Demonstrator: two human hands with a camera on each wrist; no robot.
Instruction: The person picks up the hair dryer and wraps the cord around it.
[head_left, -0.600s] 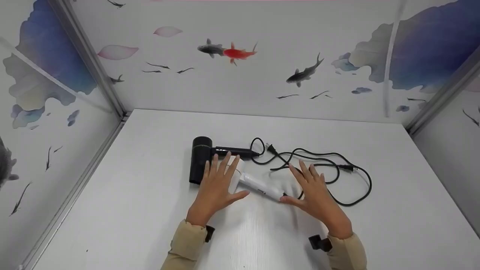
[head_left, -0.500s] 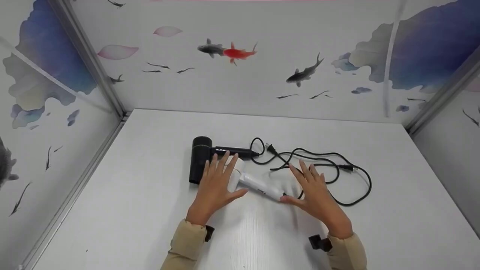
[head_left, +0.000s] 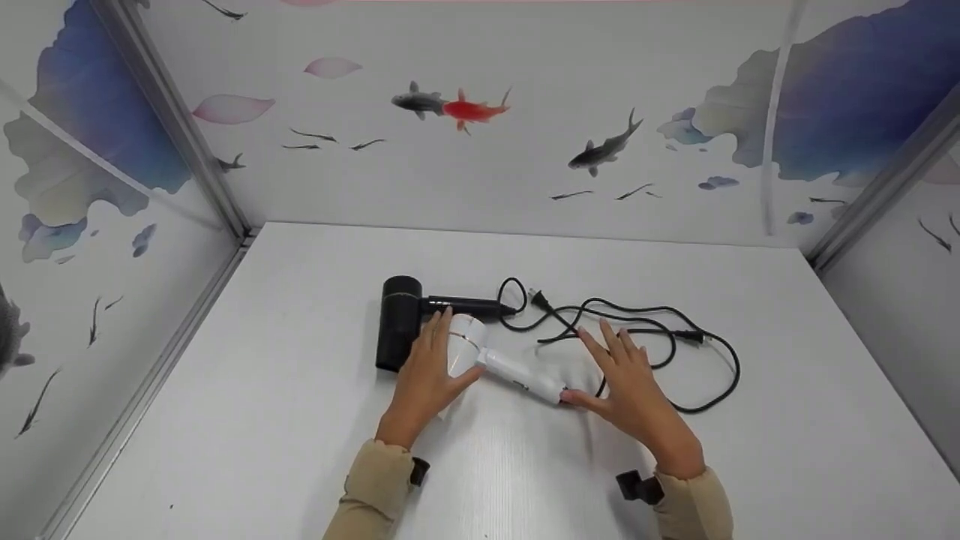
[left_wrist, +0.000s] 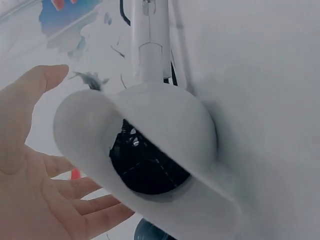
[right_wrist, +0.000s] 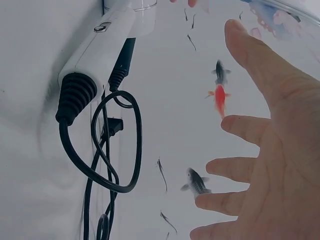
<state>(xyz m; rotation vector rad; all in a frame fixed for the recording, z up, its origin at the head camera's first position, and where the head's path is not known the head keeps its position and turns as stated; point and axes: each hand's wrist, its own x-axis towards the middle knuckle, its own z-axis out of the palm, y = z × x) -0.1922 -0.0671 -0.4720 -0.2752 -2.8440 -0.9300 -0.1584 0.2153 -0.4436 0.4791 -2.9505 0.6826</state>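
A white hair dryer lies on the table with its handle slanting toward the right. My left hand hangs beside its head, fingers spread fairly straight. In the left wrist view, the wide nozzle of the white hair dryer faces the camera; the thumb stands off to one side, and the fingertips pass behind the nozzle, so contact cannot be told. Over the cords, my right hand is spread, its thumb near the handle's end. The right wrist view shows the right hand apart from the handle, holding nothing.
Behind the left hand lies a black hair dryer, its handle pointing right. Tangled black cords spread to the right, with a plug near the black handle and another plug farther right. Printed walls enclose the white table.
My left hand has drawn slightly left and nearer, with its fingers closer together, leaving more of the white hair dryer's head visible. The right hand stays nearly still. The head view has shifted slightly.
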